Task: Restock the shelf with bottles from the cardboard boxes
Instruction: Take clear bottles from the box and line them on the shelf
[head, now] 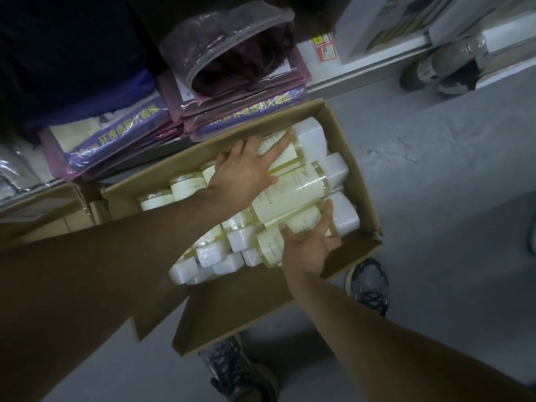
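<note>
1. The step in hand looks like picking bottles out of the cardboard box (352,195), which sits on the floor just below a low shelf (324,79) at 12 o'clock; no bottle is lifted yet.
2. The left hand (246,169) lies open, fingers spread flat over the top bottle (285,153), its white cap pointing to 2 o'clock; it presses on rather than grips.
3. The right hand (310,245) is open too, fingers splayed against the nearest bottle (301,227) at the box's 4 o'clock side; touching, not closed around it.
4. More capped bottles (220,250) are packed toward 8 o'clock; a middle bottle (290,195) lies between the two hands.
5. Next, I judge, each hand must curl round one body and lift clear of its neighbours; the wrapping looks slippery, so a firm hold matters.
</note>
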